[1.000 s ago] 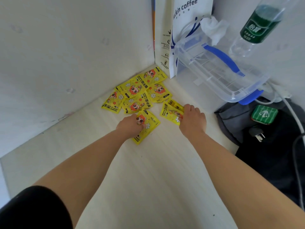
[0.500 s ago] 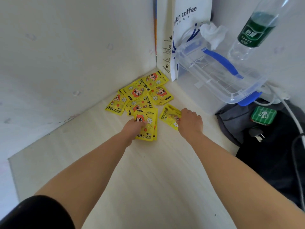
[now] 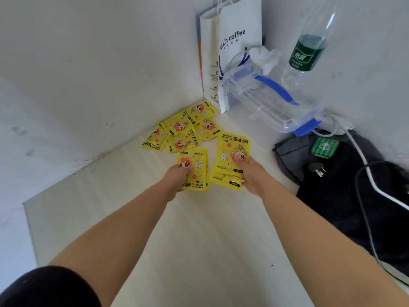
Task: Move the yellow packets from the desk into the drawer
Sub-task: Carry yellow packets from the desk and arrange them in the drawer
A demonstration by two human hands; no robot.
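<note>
Several yellow hand-warmer packets [image 3: 181, 131] with a cartoon face lie in a loose pile in the far corner of the pale desk [image 3: 199, 235]. My left hand [image 3: 177, 177] grips a small stack of yellow packets [image 3: 195, 171], lifted just above the desk. My right hand [image 3: 252, 173] holds another stack of yellow packets [image 3: 230, 156], thumb on top, fanned toward the pile. No drawer is in view.
A white paper coffee bag [image 3: 232, 41] stands in the corner. A clear plastic box with blue handle [image 3: 272, 100] and a water bottle [image 3: 307, 52] sit at the right. A dark bag [image 3: 345, 196], green case [image 3: 325, 147] and white cable [image 3: 363, 165] fill the right edge.
Both hands have closed on packets and lifted them off the desk, pulling back toward me. The stacks now stand up in my fingers instead of lying flat.
</note>
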